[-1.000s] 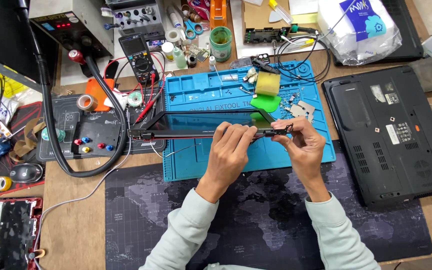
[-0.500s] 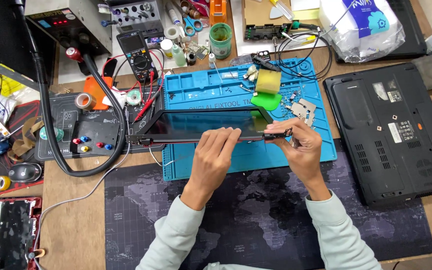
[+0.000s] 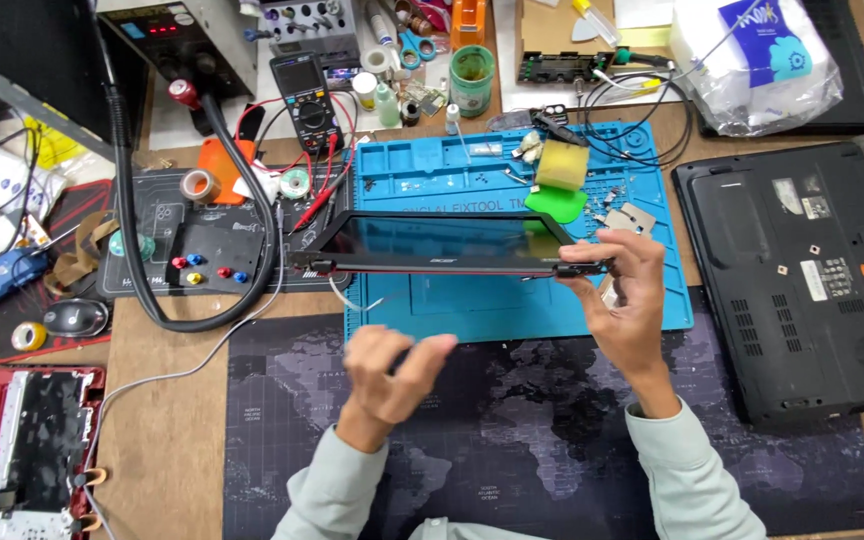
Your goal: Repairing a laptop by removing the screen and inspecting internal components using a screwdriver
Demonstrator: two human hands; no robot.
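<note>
Two hands work over a cluttered bench. At the bench's near left corner lies a red keyboard frame [image 3: 22, 450], and farther back along the left edge sit a mouse [image 3: 75, 318] and a black hose [image 3: 137, 250] looping across a dark pad. The left hand [image 3: 387, 375] hovers over the dark map mat [image 3: 542, 430], near the bench's front edge, fingers loosely curled and holding nothing, apart from the screen. The screen panel [image 3: 442, 245], black with a red rim, is tilted up above the near edge of the blue mat [image 3: 472, 175], a thin wire hanging from its left hinge. The right hand [image 3: 627, 300] grips the panel's right hinge corner between thumb and fingertips. A yellow sponge [image 3: 561, 165] rests farther back on the blue mat. By the right edge lies a black laptop base [image 3: 802, 280], underside up.
</note>
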